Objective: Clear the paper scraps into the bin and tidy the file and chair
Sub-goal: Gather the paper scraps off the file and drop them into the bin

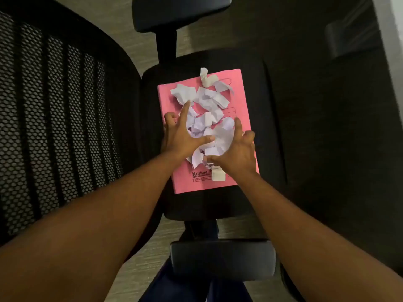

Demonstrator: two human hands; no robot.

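In the head view, a pink file lies flat on the black seat of a chair, at the centre of the frame and a little tilted, its long edges running from upper right to lower left. Its cover is plain card with a printed black label near the lower edge and a faint ruled box on the right side. A heap of white paper scraps covers most of the cover: crumpled, torn pieces, some folded into strips, one sticking out past the file's upper edge and a flatter squarish piece near the label.

Both hands are on the heap. The left hand comes in from the lower left with its grip spread wide, forefinger stretched up into the scraps, thumb pointing right across them, the other fingers curled at the file's left edge. The right hand comes in from the lower right, its fingers loosely curved around the right side of the pile and its thumb pressing on scraps at the lower part; it cups them rather than closing on any one.

The mesh backrest fills the left of the frame. One armrest sits at the top centre, another at the bottom centre between the forearms.
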